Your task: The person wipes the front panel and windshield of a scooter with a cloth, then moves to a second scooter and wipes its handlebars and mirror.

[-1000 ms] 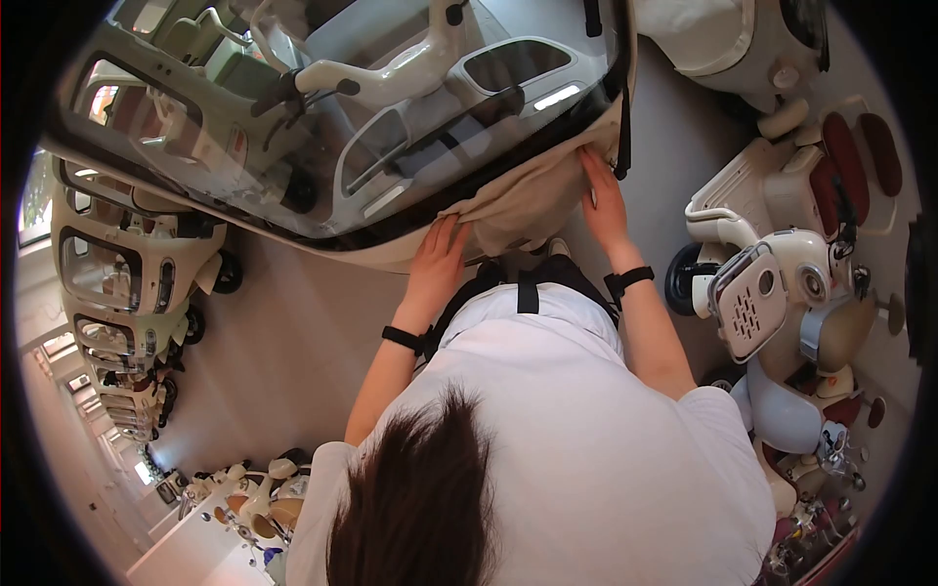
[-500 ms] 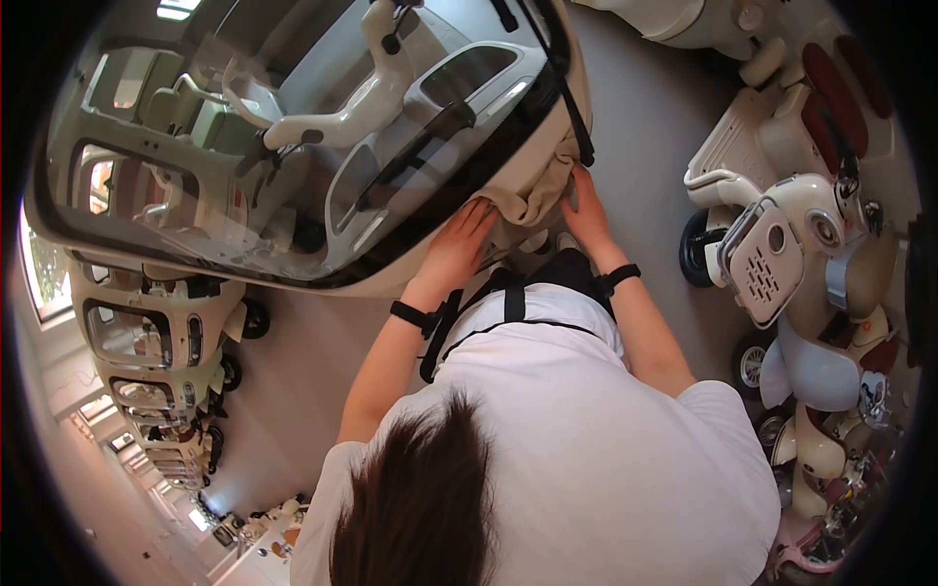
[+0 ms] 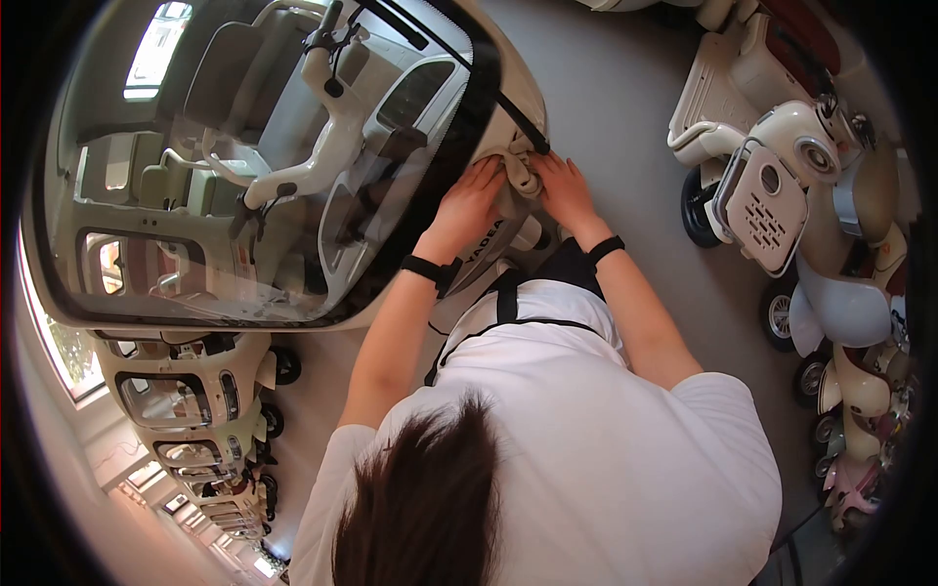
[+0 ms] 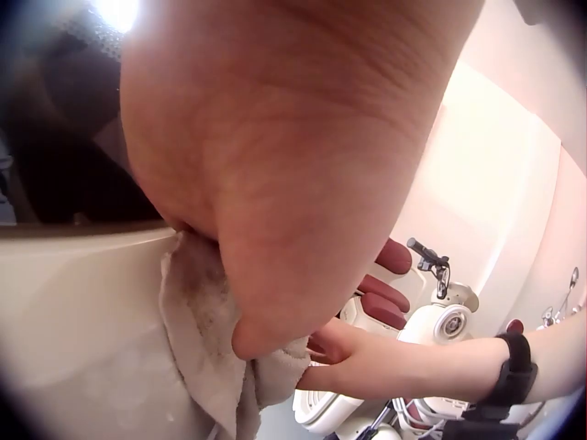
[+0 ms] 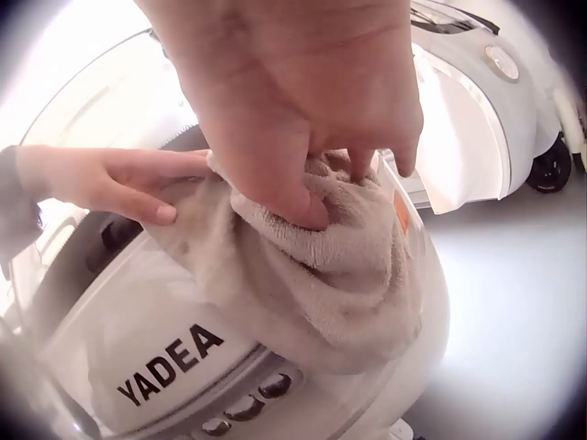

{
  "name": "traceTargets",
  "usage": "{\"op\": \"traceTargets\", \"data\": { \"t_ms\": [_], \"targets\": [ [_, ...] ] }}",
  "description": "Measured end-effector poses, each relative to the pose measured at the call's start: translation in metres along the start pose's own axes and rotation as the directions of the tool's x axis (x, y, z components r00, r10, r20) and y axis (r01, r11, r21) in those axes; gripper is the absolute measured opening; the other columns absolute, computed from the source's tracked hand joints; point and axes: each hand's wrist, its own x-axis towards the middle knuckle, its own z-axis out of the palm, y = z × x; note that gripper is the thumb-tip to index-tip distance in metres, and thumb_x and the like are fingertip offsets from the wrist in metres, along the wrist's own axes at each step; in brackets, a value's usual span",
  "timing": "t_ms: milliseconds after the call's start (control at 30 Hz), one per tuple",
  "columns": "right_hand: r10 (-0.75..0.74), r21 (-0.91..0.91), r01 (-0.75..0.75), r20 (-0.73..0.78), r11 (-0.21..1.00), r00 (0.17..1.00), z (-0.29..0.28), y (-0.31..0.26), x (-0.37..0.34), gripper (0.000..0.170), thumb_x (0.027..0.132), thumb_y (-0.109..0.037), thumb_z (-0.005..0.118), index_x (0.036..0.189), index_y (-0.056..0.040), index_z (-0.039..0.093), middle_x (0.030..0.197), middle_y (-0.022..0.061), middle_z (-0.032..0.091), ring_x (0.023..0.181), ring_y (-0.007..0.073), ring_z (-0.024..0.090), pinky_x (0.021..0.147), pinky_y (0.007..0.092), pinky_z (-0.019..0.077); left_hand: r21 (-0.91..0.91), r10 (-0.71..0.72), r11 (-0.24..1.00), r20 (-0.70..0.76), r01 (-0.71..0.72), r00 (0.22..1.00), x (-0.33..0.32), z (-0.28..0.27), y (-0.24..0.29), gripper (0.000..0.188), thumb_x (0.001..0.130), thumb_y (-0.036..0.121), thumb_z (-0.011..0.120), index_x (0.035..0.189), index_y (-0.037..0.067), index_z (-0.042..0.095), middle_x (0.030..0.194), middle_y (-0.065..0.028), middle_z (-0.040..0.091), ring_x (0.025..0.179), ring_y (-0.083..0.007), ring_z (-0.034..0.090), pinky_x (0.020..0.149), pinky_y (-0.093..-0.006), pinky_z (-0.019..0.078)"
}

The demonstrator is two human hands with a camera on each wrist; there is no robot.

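A beige towel lies bunched in folds on the white front panel of a small enclosed vehicle, just above the black YADEA lettering. With thumb and curled fingers my right hand grips the towel near the panel's right corner. My left hand rests on the towel's other side, fingers extended, at the lower edge of the windshield. In the left wrist view, the left palm hides most of its own fingers, and the towel hangs below the thumb.
A wiper stands by the windshield's corner, close to the right hand. To the right is a white scooter with a front rack, and more scooters line that side. Similar enclosed vehicles stand in a row at left. Grey floor lies between.
Both hands have come closer together, and the towel between them has gone from spread out to bunched. The vehicle has shifted left in the head view, and the YADEA lettering has come into sight.
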Motion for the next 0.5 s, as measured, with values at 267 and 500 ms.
{"op": "traceTargets", "data": {
  "t_ms": [267,500],
  "targets": [
    [0.051,0.404,-0.105,0.143,0.909,0.988,-0.006,-0.016,0.003,0.07,0.078,0.001,0.063,0.146,-0.0051,0.048,0.151,0.0175,0.05,0.136,0.0415,0.051,0.108,0.0441,0.0498,-0.013,-0.062,0.998,-0.001,0.062,0.998,-0.019,0.002,0.001,0.062,0.082,0.01,0.074,0.139,0.002,0.053,0.158,-0.0202,0.043,0.147,-0.0361,0.041,0.119,-0.0447,0.0399],
    [0.004,0.453,-0.118,0.244,0.884,0.97,0.001,-0.024,-0.021,0.071,0.082,-0.005,0.063,0.15,-0.0019,0.043,0.157,0.0208,0.043,0.14,0.0416,0.047,0.113,0.0447,0.0461,-0.037,-0.198,0.979,0.043,0.2,0.979,-0.071,-0.008,0.019,0.07,0.084,0.007,0.072,0.149,0.004,0.046,0.162,-0.0197,0.038,0.15,-0.0367,0.038,0.119,-0.0456,0.0392]
  ]
}}
